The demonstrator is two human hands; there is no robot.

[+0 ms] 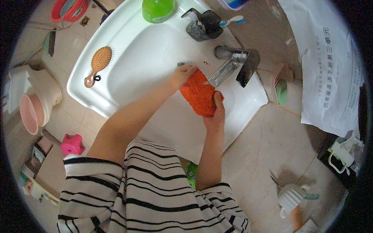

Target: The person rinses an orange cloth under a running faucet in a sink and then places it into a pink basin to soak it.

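Note:
Over the basin of a white sink (132,50), an orange-red cloth (199,93) is stretched between my two hands. My left hand (183,77) is closed on its upper left edge. At the lower right edge, my right hand (216,113) grips it with the thumb on top and the fingers hidden beneath. The cloth lies just below the mouth of the metal faucet (231,68). Whether water is running onto it is hard to make out.
On the sink's left rim lies a wooden hairbrush (101,62) beside a black hair tie (97,78). A green bottle (157,9) and a dark holder (202,25) with a toothbrush (233,21) stand at the back. A pink stool (72,144) is at the lower left.

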